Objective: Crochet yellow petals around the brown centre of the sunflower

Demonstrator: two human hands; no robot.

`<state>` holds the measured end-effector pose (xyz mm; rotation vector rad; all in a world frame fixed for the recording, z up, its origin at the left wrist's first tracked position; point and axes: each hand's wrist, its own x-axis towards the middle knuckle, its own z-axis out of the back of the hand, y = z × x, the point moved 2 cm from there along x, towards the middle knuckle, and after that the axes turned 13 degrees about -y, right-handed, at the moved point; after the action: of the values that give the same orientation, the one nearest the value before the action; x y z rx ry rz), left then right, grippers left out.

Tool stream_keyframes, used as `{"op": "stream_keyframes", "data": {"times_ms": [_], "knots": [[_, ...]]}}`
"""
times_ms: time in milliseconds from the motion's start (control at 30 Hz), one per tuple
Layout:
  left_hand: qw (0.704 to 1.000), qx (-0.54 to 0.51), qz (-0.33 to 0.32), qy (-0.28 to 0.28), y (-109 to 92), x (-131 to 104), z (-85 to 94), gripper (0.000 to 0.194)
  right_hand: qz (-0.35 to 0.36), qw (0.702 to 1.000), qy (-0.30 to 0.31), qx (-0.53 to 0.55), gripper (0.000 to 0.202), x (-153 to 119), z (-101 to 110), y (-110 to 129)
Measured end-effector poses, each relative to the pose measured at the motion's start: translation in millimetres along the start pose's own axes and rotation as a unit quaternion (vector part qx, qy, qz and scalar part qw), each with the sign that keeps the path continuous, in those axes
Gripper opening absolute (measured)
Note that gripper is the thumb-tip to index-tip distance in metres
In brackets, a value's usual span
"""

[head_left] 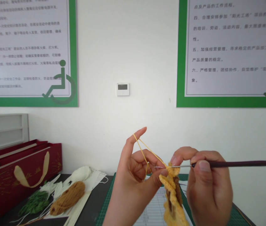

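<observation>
My left hand [137,179] pinches the top edge of a yellow and brown crochet piece [174,194], which hangs down below the fingers. Its index finger is raised, with yellow yarn [150,148] looped over it and running down to the work. In my right hand [208,185] is a crochet hook [238,164] with a dark handle, held level. The thin metal shaft passes across the top of the crochet piece and its tip shows by the left fingers. My right fingertips are close to the stitches; whether they touch them I cannot tell.
Below the hands, a printed sheet [153,208] lies on a green cutting mat [104,204]. Brown yarn [68,197], green yarn [35,202] and white yarn [81,173] lie on the dark table [95,201] at left, beside red gift bags [29,175]. A white wall [123,47] stands behind.
</observation>
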<state>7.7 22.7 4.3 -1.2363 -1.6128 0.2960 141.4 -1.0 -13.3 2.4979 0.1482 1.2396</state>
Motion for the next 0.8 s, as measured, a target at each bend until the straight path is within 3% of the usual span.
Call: {"op": "stream_keyframes", "data": {"times_ms": [300,800], "knots": [[1.000,0.004,-0.002,-0.006,-2.4,-1.8,0.4,0.086,0.109,0.992,0.037,-0.058,0.009,5.1,2.5,3.8],[1.000,0.012,-0.018,-0.017,-3.4,-0.2,-0.9,0.098,-0.023,0.995,0.009,-0.093,0.023,1.6,2.2,-0.1]]}}
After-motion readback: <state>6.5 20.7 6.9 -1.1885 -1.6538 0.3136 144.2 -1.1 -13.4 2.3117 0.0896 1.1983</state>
